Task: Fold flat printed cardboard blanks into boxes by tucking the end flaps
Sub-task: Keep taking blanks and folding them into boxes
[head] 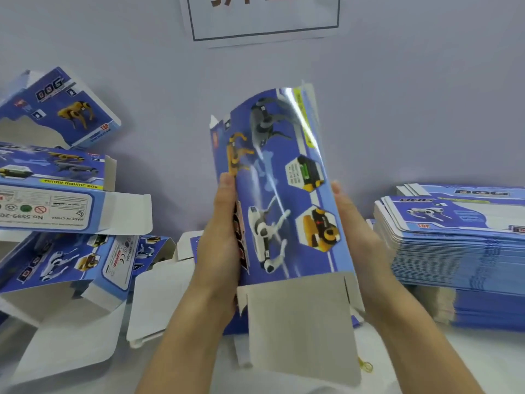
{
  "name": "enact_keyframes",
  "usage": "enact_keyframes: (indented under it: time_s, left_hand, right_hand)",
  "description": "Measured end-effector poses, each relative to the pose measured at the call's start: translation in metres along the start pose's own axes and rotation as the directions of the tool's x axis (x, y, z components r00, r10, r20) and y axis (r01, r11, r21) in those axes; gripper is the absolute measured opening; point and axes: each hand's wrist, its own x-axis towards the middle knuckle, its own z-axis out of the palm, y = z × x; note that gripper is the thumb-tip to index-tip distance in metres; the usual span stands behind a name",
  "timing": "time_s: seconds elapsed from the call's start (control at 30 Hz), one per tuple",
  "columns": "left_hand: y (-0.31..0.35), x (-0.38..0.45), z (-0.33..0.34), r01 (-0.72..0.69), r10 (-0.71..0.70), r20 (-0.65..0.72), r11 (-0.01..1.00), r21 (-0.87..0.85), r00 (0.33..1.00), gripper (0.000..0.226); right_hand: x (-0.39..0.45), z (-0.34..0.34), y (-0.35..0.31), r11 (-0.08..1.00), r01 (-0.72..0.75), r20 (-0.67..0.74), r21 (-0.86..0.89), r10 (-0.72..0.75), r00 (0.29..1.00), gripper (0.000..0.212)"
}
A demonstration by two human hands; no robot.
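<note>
A pale lilac wall (397, 109) with a framed paper sign (264, 18) rises behind a white worktop (483, 359). Centre frame, the person holds a blue printed dog-toy box blank (284, 194) upright and bowed, its plain grey end flap (301, 322) hanging toward the camera. The left hand (218, 237) grips its left edge, fingers curled round; the right hand (358, 237) presses the right edge with straight fingers. Folded boxes (56, 194) pile at left; a stack of flat blanks (460, 245) sits at right.
</note>
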Motion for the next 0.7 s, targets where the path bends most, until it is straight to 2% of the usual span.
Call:
enact_keyframes:
  time_s: [0.03, 0.07, 0.1, 0.13, 0.2, 0.23, 0.33, 0.43, 0.53, 0.63, 0.7]
  left_hand:
    - [0.001, 0.001, -0.003, -0.037, 0.038, -0.033, 0.999, 0.033, 0.999, 0.06]
    - [0.001, 0.002, -0.004, -0.083, 0.087, -0.047, 0.993, 0.083, 0.995, 0.061]
    - [0.001, 0.001, -0.002, -0.128, 0.135, -0.039, 0.982, 0.14, 0.99, 0.06]
    - [0.001, -0.001, 0.001, -0.174, 0.18, -0.019, 0.967, 0.188, 0.983, 0.055]
    - [-0.002, -0.006, 0.012, -0.25, 0.241, 0.068, 0.936, 0.248, 0.968, 0.04]
    - [-0.003, -0.009, 0.018, -0.278, 0.254, 0.124, 0.928, 0.247, 0.959, 0.04]
    - [-0.01, -0.012, 0.023, -0.313, 0.259, 0.236, 0.921, 0.233, 0.937, 0.05]
    - [-0.005, -0.01, 0.013, -0.17, 0.131, 0.211, 0.969, 0.179, 0.969, 0.035]
    - [0.005, -0.009, 0.0, -0.081, 0.05, 0.183, 0.982, 0.168, 0.982, 0.046]
    - [0.016, -0.009, -0.001, -0.102, 0.082, 0.15, 0.986, 0.133, 0.985, 0.064]
    - [0.021, -0.008, 0.005, -0.192, 0.184, 0.072, 0.975, 0.115, 0.98, 0.066]
  right_hand:
    - [0.005, -0.003, 0.003, 0.996, 0.006, -0.073, -0.091, -0.013, 0.997, 0.088]
    - [0.004, -0.002, 0.001, 0.999, -0.021, -0.141, -0.038, 0.015, 0.99, 0.065]
    - [0.005, -0.003, 0.002, 0.998, -0.051, -0.165, 0.037, 0.056, 0.985, 0.053]
    - [-0.004, -0.007, 0.002, 0.998, -0.034, -0.143, 0.058, 0.042, 0.989, 0.055]
    - [-0.007, -0.014, 0.004, 0.998, 0.048, -0.102, -0.028, -0.05, 0.993, 0.083]
    - [-0.005, -0.015, 0.003, 0.992, 0.093, -0.102, -0.09, -0.102, 0.99, 0.093]
    - [-0.003, -0.015, 0.003, 0.971, 0.144, -0.182, -0.193, -0.18, 0.967, 0.094]
    - [-0.002, -0.02, 0.011, 0.929, 0.145, -0.252, -0.341, -0.239, 0.938, 0.088]
    - [-0.001, -0.014, 0.017, 0.895, 0.156, -0.239, -0.417, -0.274, 0.931, 0.086]
    - [0.0, -0.007, 0.018, 0.887, 0.174, -0.152, -0.428, -0.261, 0.953, 0.086]
    - [0.0, -0.003, 0.017, 0.884, 0.184, -0.109, -0.431, -0.253, 0.961, 0.087]
